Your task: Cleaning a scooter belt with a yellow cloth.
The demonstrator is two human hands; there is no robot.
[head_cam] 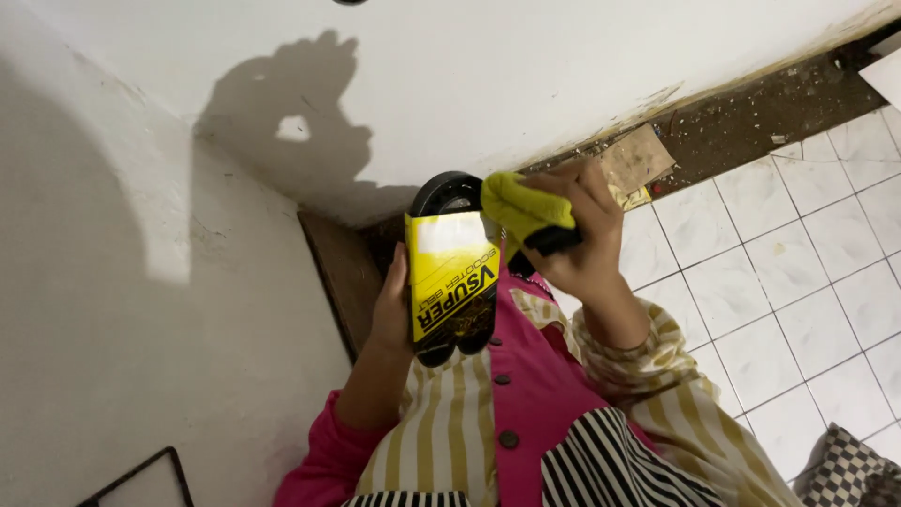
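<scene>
My left hand [389, 302] grips a black rubber belt [445, 192] by its yellow cardboard sleeve [452, 277], holding it upright in front of my chest. The belt's loops stick out above and below the sleeve. My right hand [584, 230] is closed on a folded yellow cloth [522, 207] and presses it against the belt's upper right side. My striped and pink garment [526, 413] fills the view below both hands.
A white wall [141, 282] rises at the left and behind the hands. White floor tiles [779, 272] lie at the right, edged by a dark dirty strip [751, 117] with a cardboard scrap [638, 155]. A checkered cloth [849, 469] lies at the bottom right and a black frame [141, 474] at the bottom left.
</scene>
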